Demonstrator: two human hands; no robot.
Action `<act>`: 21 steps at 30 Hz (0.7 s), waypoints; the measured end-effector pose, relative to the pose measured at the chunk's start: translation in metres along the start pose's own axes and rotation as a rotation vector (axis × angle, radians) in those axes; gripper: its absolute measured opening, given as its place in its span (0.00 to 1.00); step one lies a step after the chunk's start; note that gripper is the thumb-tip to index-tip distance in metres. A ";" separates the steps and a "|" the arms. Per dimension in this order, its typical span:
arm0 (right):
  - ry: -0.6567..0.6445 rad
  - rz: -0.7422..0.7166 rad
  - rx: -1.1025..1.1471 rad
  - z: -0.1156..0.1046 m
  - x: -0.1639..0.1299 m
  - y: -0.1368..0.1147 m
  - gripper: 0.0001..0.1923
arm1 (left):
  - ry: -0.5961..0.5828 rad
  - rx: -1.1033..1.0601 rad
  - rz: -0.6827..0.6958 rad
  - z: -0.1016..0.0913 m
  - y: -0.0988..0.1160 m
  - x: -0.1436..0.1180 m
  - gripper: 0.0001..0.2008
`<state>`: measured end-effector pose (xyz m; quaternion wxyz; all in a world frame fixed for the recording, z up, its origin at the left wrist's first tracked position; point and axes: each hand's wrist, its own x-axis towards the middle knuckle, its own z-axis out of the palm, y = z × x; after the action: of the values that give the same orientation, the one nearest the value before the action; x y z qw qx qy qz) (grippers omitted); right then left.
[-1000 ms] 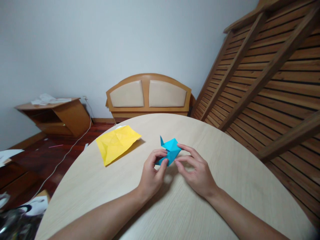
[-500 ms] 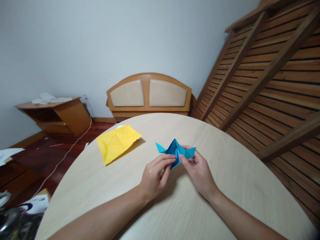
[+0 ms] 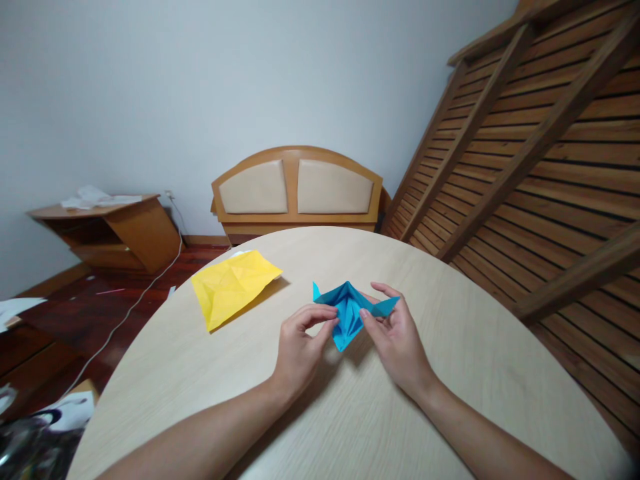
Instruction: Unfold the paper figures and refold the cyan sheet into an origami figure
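both left hand (image 3: 299, 345) and right hand (image 3: 399, 343) pinch the blue folded paper (image 3: 349, 319) above the table (image 3: 355, 427).

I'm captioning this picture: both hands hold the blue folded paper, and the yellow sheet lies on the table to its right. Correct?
Not quite: the head view shows the yellow sheet on the table left of the blue folded paper, which the left hand and right hand both hold.

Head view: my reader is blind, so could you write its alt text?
Left hand and right hand hold folded blue paper above a pale, rounded table. Creased yellow paper lies on the table, farther left.
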<state>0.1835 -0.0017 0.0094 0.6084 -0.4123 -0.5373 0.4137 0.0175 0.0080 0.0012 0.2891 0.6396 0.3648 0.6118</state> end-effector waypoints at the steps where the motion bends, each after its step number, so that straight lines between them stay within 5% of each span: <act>1: -0.010 0.004 0.006 0.000 0.000 0.001 0.27 | 0.008 -0.027 -0.020 0.001 -0.001 0.000 0.03; 10: -0.215 -0.005 -0.087 0.002 -0.004 0.004 0.27 | -0.034 -0.156 -0.051 0.004 -0.001 -0.001 0.03; 21: -0.158 0.010 -0.190 -0.003 0.003 0.013 0.18 | -0.104 -0.113 0.009 0.003 0.000 -0.003 0.05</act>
<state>0.1857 0.0049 -0.0024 0.5202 -0.4371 -0.6182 0.3952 0.0210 0.0058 -0.0010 0.3407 0.6548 0.3112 0.5985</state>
